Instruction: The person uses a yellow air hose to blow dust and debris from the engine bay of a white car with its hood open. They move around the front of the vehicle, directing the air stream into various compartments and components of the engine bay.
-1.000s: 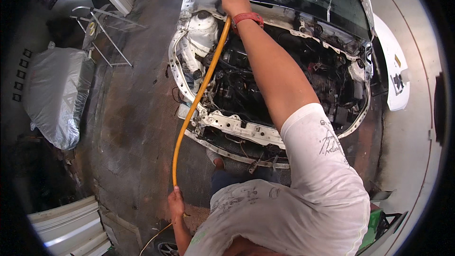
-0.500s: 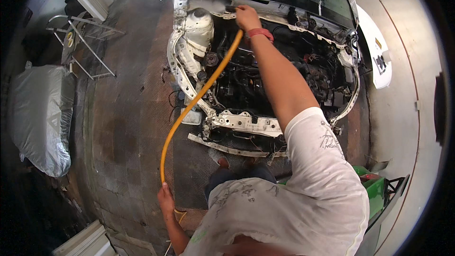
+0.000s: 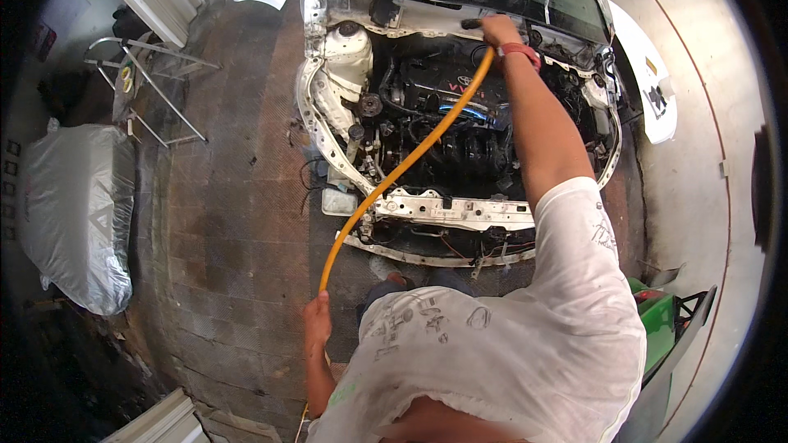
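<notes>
A yellow-orange hose (image 3: 408, 162) runs in a curve over the car's open engine bay (image 3: 447, 148). My right hand (image 3: 501, 30), a red band at the wrist, is closed around the hose's far end. A short black nozzle (image 3: 471, 24) sticks out of that fist toward the left, just below the windscreen. My left hand (image 3: 318, 317) is wrapped round the hose lower down, out to the left of my body. Beneath the hose lies the dark engine with its black cover (image 3: 439, 82). My fingers partly hide the nozzle's rear.
The white front crossmember (image 3: 455, 209) spans the bay close to my legs. A metal stepladder (image 3: 168, 98) and a silver-covered object (image 3: 82, 213) stand at the left. White body panels (image 3: 648, 82) lean by the right wall, with a green object (image 3: 657, 328) nearer me.
My right hand has moved right along the base of the windscreen with the nozzle. My left hand has shifted right and slightly up, still holding the hose.
</notes>
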Action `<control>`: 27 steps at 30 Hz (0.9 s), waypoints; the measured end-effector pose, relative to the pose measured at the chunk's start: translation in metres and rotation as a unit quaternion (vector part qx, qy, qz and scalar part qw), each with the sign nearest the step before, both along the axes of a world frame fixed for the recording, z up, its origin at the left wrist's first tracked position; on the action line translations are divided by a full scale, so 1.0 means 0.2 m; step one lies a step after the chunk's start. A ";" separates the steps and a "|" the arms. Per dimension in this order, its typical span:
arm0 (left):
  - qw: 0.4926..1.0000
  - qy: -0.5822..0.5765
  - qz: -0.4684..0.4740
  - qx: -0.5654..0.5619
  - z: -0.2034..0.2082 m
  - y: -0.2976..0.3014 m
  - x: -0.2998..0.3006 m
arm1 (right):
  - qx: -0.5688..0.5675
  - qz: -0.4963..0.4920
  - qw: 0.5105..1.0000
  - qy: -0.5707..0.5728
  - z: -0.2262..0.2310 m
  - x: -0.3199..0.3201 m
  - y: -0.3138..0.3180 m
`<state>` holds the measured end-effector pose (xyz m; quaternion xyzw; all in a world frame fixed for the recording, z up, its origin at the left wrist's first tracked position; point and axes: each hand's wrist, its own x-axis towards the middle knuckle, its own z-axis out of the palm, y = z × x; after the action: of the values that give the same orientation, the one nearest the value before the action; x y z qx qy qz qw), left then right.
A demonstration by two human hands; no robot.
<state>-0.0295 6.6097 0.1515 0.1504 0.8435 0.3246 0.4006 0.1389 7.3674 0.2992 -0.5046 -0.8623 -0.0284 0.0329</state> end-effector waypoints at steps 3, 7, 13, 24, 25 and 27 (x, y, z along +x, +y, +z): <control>0.999 0.012 0.030 0.005 -0.03 -0.12 -0.05 | 0.071 0.131 0.989 -0.011 -0.01 -0.27 -0.08; 0.996 0.050 0.077 0.008 -0.03 -0.27 -0.13 | 0.049 0.179 0.982 -0.031 0.07 -0.67 -0.23; 0.992 0.041 0.114 0.016 0.00 -0.35 -0.16 | -0.137 -0.007 0.900 0.415 0.19 -0.94 -0.52; 0.996 0.028 0.087 -0.011 0.08 -0.27 -0.15 | -0.098 -0.014 0.969 0.226 -0.04 -0.69 -0.35; 0.996 0.022 0.082 -0.017 0.08 -0.25 -0.15 | -0.100 -0.055 0.960 0.255 -0.03 -0.62 -0.34; 0.999 0.020 0.042 -0.002 0.07 -0.21 -0.15 | -0.079 -0.126 0.933 0.328 -0.01 -0.53 -0.35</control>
<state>-0.0592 6.5683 0.1647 0.1206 0.8575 0.3364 0.3701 0.0327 7.2970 0.2968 -0.5913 -0.7325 0.2028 0.2696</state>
